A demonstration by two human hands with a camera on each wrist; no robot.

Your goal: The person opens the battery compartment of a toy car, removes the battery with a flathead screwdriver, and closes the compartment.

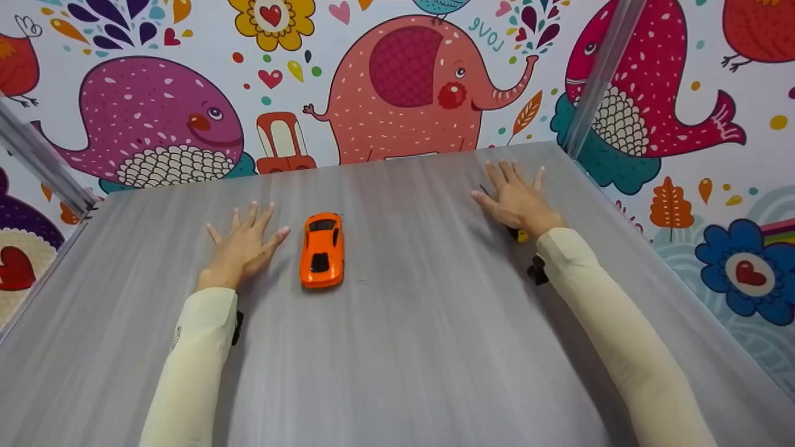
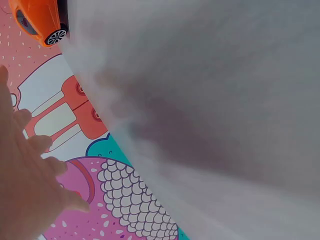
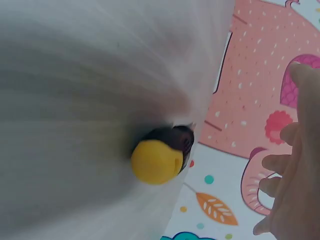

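The left hand (image 1: 243,243) lies flat on the grey wood-grain desk (image 1: 422,347), palm down, fingers straight and spread, holding nothing. Just beside it, on its thumb side and apart from it, sits a small orange toy sports car with black windows (image 1: 322,250), pointing lengthwise away from the person toward the far edge of the desk. In the left wrist view only a corner of that car (image 2: 41,20) shows, one wheel visible, with the left hand's fingers (image 2: 30,175) stretched out below it.

The right hand (image 1: 514,200) is well apart from the car, near the far right corner of the desk — also palm down, fingers straight and fanned, gripping nothing. Under the heel of this hand lies a small yellow-and-black object (image 1: 519,234), mostly hidden in the head view; the right wrist view shows its rounded yellow end (image 3: 156,162) with a dark part behind it, though what it is cannot be told. Both arms wear pale cream sleeves (image 1: 192,366).

Behind and beside the desk stand walls with bright cartoon wallpaper — a pink elephant (image 1: 410,87), a purple whale (image 1: 155,118), flowers and hearts.
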